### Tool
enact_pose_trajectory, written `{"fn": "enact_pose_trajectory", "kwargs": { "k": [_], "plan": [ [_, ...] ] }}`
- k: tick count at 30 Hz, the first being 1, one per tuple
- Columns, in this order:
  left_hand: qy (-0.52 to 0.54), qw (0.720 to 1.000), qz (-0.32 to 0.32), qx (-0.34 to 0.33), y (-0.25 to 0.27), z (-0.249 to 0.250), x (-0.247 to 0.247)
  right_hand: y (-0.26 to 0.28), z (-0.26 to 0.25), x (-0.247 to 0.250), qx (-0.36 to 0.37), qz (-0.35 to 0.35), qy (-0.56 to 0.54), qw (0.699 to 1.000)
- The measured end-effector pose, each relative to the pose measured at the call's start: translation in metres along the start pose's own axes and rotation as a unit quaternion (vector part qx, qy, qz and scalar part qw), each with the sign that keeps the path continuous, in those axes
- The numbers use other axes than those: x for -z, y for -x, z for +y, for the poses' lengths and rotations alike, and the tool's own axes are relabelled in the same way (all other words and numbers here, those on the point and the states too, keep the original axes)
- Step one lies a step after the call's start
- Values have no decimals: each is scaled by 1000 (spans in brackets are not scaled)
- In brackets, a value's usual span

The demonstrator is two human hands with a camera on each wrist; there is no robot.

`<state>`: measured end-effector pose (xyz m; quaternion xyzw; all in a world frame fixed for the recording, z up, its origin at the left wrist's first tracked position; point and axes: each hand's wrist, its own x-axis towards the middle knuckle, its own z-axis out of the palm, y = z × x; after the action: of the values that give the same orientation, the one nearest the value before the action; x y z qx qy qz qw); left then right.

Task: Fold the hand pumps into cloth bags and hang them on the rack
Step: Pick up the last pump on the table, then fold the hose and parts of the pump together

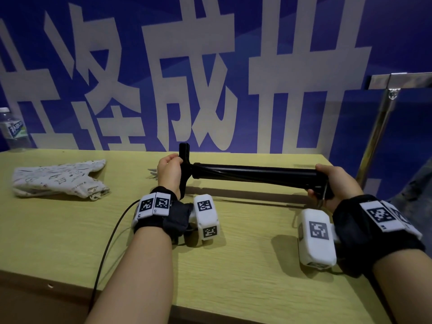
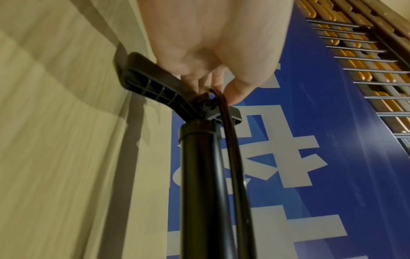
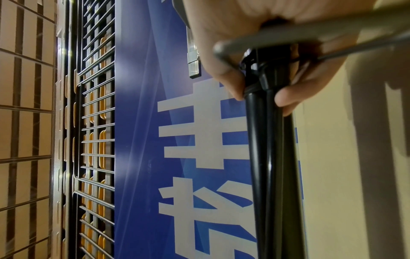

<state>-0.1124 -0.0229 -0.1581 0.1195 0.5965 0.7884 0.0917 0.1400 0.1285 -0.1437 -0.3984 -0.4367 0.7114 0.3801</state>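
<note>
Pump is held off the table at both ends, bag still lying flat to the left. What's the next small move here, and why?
Probably fold the T-handle flat against the black pump: the left hand grips it while it still sticks out crosswise, the right hand steadies the base end, and the cloth bag looks narrow.

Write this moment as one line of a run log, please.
stage: folding pump | left hand: grips T-handle | right hand: grips base end | hand pump: held level above table | cloth bag: lying flat, untouched
</note>
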Motion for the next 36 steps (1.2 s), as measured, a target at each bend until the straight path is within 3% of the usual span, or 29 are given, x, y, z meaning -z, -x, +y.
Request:
{"fn": "enact_pose_trajectory", "kwargs": {
  "k": [9,16,19,21,27,31,36],
  "plan": [
    [72,997,14,3,5,-3,5,-2,1,3,-41,-4,16,999],
    [67,997,-27,22,4,-1,6,-5,-1,9,-58,-2,44,997],
    [12,999,-46,24,1,-5,5,-6,-1,9,-67,7,55,996],
    [-81,996,-47,1,-2,-8,2,-6,-1,7,-67,8,75,995],
    [-265,963,-16,-46,-7,-14,1,-4,0,-3,-45,-6,145,988],
    [-300,952,27,-49,-11,-15,7,-2,-2,-8,-40,-12,188,981],
    [-273,960,23,-49,-10,-14,9,-2,-9,-2,-42,-24,215,975]
  ]
}}
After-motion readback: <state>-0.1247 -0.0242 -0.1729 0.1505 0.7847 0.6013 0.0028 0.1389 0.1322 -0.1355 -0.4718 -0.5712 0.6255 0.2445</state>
